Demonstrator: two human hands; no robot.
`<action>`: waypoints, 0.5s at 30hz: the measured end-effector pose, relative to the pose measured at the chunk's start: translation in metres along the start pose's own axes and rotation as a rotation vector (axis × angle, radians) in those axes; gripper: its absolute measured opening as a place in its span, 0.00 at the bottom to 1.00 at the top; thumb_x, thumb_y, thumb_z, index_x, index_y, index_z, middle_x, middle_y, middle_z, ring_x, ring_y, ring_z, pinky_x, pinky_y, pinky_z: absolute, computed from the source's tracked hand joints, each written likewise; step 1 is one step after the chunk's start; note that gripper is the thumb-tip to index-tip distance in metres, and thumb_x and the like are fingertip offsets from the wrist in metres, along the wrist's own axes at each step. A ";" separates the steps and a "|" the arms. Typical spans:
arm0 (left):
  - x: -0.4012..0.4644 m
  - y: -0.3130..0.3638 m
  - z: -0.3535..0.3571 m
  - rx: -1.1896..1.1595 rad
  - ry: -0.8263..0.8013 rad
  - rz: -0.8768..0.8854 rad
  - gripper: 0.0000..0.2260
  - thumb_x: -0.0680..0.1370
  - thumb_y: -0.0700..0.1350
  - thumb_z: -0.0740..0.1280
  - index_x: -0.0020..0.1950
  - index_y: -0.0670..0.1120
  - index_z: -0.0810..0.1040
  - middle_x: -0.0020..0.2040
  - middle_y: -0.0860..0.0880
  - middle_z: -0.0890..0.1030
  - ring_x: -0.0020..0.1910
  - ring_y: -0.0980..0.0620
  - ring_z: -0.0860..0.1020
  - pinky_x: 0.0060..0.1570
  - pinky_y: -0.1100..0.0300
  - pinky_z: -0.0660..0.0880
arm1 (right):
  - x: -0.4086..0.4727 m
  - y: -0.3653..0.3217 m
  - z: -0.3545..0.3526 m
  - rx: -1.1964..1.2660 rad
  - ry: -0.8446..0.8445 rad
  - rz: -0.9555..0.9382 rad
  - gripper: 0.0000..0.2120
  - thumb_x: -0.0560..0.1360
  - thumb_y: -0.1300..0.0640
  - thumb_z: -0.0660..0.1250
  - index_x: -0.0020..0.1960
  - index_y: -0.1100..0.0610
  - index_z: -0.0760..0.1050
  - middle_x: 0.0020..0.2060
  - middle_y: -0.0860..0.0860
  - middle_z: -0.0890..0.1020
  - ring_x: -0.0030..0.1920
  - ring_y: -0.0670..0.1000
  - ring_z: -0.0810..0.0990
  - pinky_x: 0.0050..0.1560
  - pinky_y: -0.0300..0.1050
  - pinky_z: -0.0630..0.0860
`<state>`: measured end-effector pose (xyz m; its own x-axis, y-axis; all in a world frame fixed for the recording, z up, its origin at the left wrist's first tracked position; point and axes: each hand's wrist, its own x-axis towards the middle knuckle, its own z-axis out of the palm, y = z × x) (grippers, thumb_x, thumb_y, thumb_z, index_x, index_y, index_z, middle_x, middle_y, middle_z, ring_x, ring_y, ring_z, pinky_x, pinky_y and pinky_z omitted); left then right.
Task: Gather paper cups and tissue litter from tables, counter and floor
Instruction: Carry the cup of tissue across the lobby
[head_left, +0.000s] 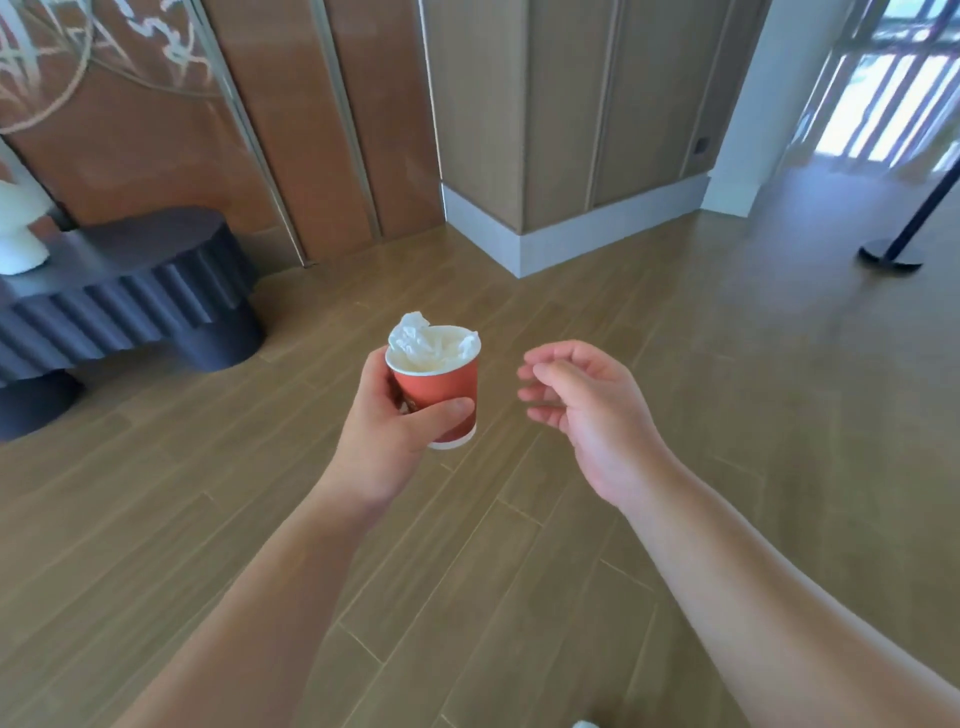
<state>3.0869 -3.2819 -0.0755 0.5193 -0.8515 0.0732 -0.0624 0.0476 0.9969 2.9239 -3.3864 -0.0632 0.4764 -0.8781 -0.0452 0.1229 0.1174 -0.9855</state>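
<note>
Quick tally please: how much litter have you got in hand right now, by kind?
Paper cups: 1, the red cup gripped in the left hand
Tissue wads: 1, the white tissue stuffed in that cup
Right hand: 0, holds nothing
Total: 2

A floor of light brown wood-look planks (519, 545) fills most of the view. At the left stands a dark, low bench with a fluted edge and rounded legs (130, 291), its feet on the planks. A white sculpted object (18, 234) rests on the bench top at its left end. Far right, a black round-based stanchion post (891, 254) stands on the floor.
</note>
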 end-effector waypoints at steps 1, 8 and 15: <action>0.010 0.001 0.020 -0.003 -0.020 0.008 0.29 0.65 0.42 0.77 0.64 0.52 0.73 0.56 0.51 0.82 0.51 0.57 0.82 0.46 0.65 0.78 | 0.006 -0.005 -0.019 0.011 0.027 -0.005 0.07 0.69 0.55 0.65 0.43 0.51 0.82 0.41 0.47 0.86 0.41 0.47 0.84 0.42 0.41 0.78; 0.063 0.016 0.144 -0.028 -0.151 0.057 0.32 0.65 0.42 0.77 0.67 0.50 0.72 0.54 0.52 0.83 0.50 0.58 0.82 0.45 0.66 0.78 | 0.034 -0.034 -0.143 0.082 0.171 -0.028 0.08 0.74 0.61 0.65 0.41 0.51 0.82 0.41 0.50 0.84 0.41 0.49 0.82 0.42 0.43 0.77; 0.095 0.023 0.215 -0.037 -0.243 0.071 0.34 0.59 0.51 0.78 0.64 0.53 0.73 0.52 0.56 0.84 0.52 0.57 0.82 0.47 0.64 0.78 | 0.054 -0.051 -0.211 0.129 0.267 -0.059 0.07 0.76 0.62 0.65 0.44 0.55 0.81 0.42 0.52 0.83 0.41 0.50 0.81 0.43 0.45 0.77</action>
<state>2.9513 -3.4739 -0.0521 0.2943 -0.9456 0.1389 -0.0585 0.1273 0.9901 2.7595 -3.5373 -0.0500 0.2211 -0.9741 -0.0472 0.2611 0.1057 -0.9595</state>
